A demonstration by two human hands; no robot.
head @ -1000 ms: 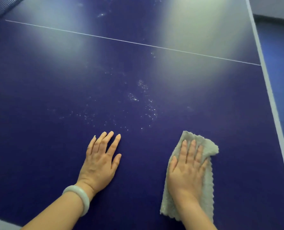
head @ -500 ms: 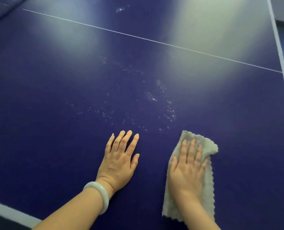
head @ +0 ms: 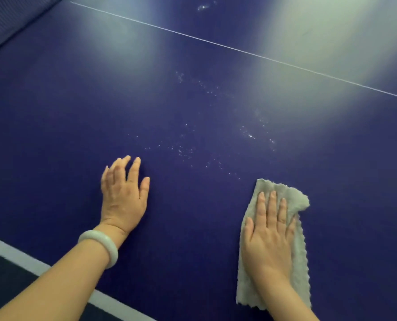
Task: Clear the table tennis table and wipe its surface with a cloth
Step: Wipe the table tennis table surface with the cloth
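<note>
We are pressing our right hand (head: 270, 237) flat on the cloth (head: 298, 256). The fingers are lying straight and close together, so this hand is open and is not gripping. The cloth is grey and folded, with a wavy edge, and it is lying on the blue table (head: 193, 107), on the part nearest to us.

Our left hand (head: 123, 195) is lying palm down on the bare surface to the left of the cloth, well apart from it. Its fingers are straight and a little spread, and they are holding nothing. The fingertips are looking blurred, so we cannot tell if they are touching the surface. A pale bracelet (head: 101, 247) is sitting on the left wrist.

Beyond the cloth and a little to its left, small white specks (head: 186, 151) are lying scattered on the blue. Further beyond the cloth, a thin white line (head: 239, 50) is crossing the surface at a slant, and light is shining pale on both sides of it. Far to the left of the cloth, at the top corner, a dark net (head: 12, 17) is showing. Left of the cloth and nearer to us, a white band (head: 19, 253) is marking the table's edge.
</note>
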